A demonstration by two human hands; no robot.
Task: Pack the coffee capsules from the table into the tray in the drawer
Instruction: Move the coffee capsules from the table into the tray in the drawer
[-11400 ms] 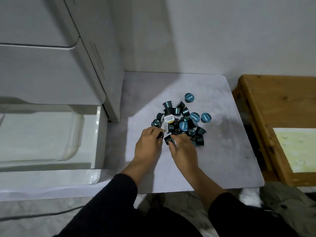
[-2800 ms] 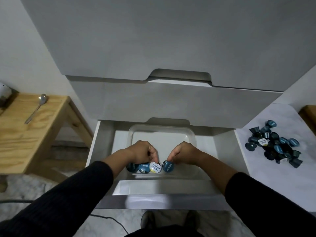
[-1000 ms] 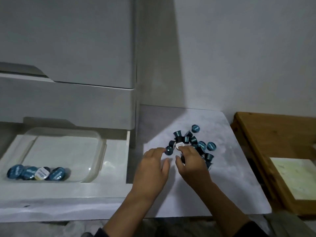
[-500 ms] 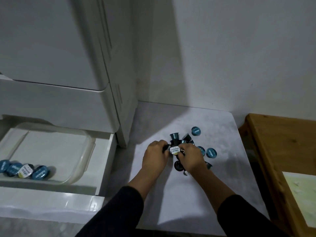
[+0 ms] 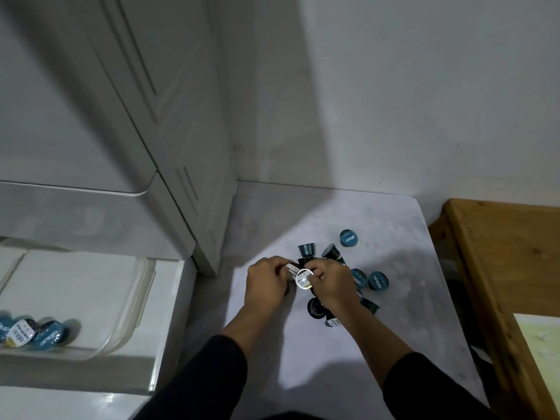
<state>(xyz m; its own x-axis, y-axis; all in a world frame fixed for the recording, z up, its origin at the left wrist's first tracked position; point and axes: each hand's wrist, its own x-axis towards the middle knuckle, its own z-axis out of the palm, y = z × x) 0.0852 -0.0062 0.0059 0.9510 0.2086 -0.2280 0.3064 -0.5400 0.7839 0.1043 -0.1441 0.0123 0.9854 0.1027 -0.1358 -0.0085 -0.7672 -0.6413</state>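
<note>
A heap of dark teal coffee capsules (image 5: 351, 268) lies on the white table (image 5: 333, 359). My left hand (image 5: 265, 283) is curled around a white-lidded capsule (image 5: 291, 269) at the heap's left side. My right hand (image 5: 331, 283) pinches another white-lidded capsule (image 5: 304, 278) and covers part of the heap. The clear plastic tray (image 5: 133, 298) sits in the open drawer (image 5: 169, 313) at the left. Several capsules in the tray (image 5: 33, 333) stand in a row along its near edge.
A grey cabinet (image 5: 121, 147) with closed drawer fronts rises above the open drawer. A wooden table (image 5: 500, 283) stands right of the white table, with a pale sheet (image 5: 542, 350) on it. A white wall is behind.
The view has shifted slightly toward the heap. Both hands have closed tighter over capsules at the heap's left side; the right hand now holds a white-lidded capsule.
</note>
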